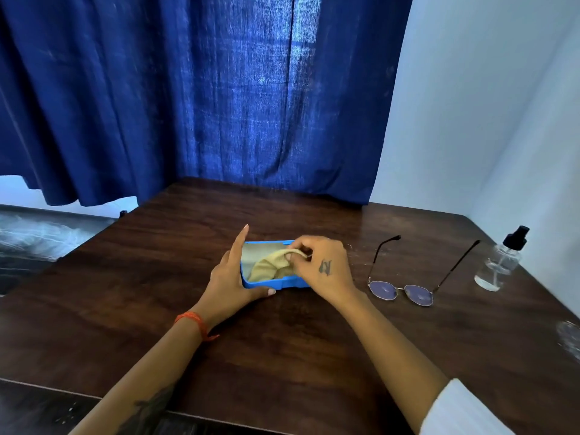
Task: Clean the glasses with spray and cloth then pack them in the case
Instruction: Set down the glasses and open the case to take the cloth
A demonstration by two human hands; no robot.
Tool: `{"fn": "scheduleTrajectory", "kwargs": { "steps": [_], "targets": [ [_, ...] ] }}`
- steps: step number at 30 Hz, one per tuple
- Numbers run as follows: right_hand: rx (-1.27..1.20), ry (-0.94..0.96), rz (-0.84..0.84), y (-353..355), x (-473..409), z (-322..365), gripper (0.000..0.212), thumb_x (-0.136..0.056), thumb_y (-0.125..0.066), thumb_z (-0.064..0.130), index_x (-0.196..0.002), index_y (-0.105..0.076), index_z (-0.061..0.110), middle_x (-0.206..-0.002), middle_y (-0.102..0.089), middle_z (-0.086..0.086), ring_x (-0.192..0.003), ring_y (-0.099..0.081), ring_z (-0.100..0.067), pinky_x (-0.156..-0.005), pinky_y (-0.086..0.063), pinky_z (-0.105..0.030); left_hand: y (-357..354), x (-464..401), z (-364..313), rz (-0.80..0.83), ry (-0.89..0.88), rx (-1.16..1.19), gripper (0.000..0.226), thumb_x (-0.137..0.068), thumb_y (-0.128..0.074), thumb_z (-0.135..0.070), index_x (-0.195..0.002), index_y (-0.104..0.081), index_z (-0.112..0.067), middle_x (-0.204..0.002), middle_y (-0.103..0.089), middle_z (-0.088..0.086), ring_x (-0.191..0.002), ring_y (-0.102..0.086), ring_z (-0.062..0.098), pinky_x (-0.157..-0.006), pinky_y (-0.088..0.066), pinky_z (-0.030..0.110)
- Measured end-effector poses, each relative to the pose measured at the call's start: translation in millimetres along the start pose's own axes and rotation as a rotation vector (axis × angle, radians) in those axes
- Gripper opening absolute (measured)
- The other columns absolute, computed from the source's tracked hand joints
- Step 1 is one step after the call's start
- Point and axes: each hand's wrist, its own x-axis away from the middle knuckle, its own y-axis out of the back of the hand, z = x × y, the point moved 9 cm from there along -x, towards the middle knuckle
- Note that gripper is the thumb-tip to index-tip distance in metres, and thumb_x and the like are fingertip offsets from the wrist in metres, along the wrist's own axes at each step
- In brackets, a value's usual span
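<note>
We count one case (273, 283), one cloth (272, 265), one glasses (405, 287), one bottle (499, 262).
Centre frame, our left hand (233, 279) grips the case; right hand (320, 262) pinches the cloth.

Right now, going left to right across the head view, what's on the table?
Left hand holding the open blue glasses case → right hand pinching the beige cloth in it → round metal-framed glasses → clear spray bottle with black nozzle.
</note>
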Motion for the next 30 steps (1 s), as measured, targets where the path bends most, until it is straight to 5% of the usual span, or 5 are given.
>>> {"fn": "scheduleTrajectory", "kwargs": {
  "steps": [9,13,17,24,30],
  "targets": [
    [-0.659,-0.338,0.075,60.8,24.6,-7.9,0.003,-0.083,-0.064,0.013,-0.081,-0.066,0.011,-0.074,-0.066,-0.002,-0.069,-0.06,-0.01,-0.06,-0.048,-0.026,-0.9,2.3,-3.7,0.006,-0.025,-0.127,0.12,-0.058,-0.082,-0.034,-0.141,0.004,-0.045,-0.149,-0.025,0.002,-0.136,-0.026,0.023,-0.111,-0.021,0.054],
    [-0.725,-0.464,0.119,68.7,54.2,-28.5,0.004,-0.084,-0.065,0.011,-0.086,-0.068,0.01,-0.07,-0.067,0.001,-0.066,-0.06,-0.011,-0.056,-0.046,-0.024,9.3,13.5,-23.8,-0.06,-0.15,-0.14,0.092,-0.055,-0.047,-0.044,-0.139,-0.01,-0.044,-0.154,-0.01,-0.005,-0.143,0.002,0.022,-0.113,0.005,0.054],
    [-0.712,-0.544,0.146,72.0,78.4,-46.4,0.006,-0.083,-0.065,0.011,-0.089,-0.067,0.011,-0.069,-0.068,0.003,-0.063,-0.06,-0.007,-0.051,-0.044,-0.018,23.9,45.7,-72.8,-0.321,-0.423,-0.083,0.051,-0.078,-0.047,-0.032,-0.127,-0.047,-0.02,-0.135,-0.045,-0.004,-0.132,-0.034,0.016,-0.11,-0.027,0.046],
    [-0.84,-0.575,0.115,73.6,93.8,-47.1,0.018,-0.08,-0.068,0.009,-0.097,-0.063,0.014,-0.069,-0.068,-0.002,-0.066,-0.063,-0.013,-0.057,-0.049,-0.023,-82.0,70.8,-106.4,0.191,-0.343,0.123,0.075,-0.071,-0.069,-0.047,-0.135,-0.032,-0.036,-0.125,-0.054,-0.013,-0.116,-0.05,0.0,-0.097,-0.044,0.023],
    [-0.999,-0.597,0.196,80.2,98.4,-47.3,0.024,-0.087,-0.057,0.004,-0.107,-0.068,0.014,-0.08,-0.068,-0.002,-0.066,-0.064,-0.005,-0.054,-0.051,-0.016,-87.1,59.2,-94.4,0.295,-0.154,0.38,0.037,-0.075,-0.064,-0.023,-0.11,-0.059,-0.035,-0.093,-0.067,0.003,-0.091,-0.064,0.013,-0.084,-0.052,0.031]
  ]
}}
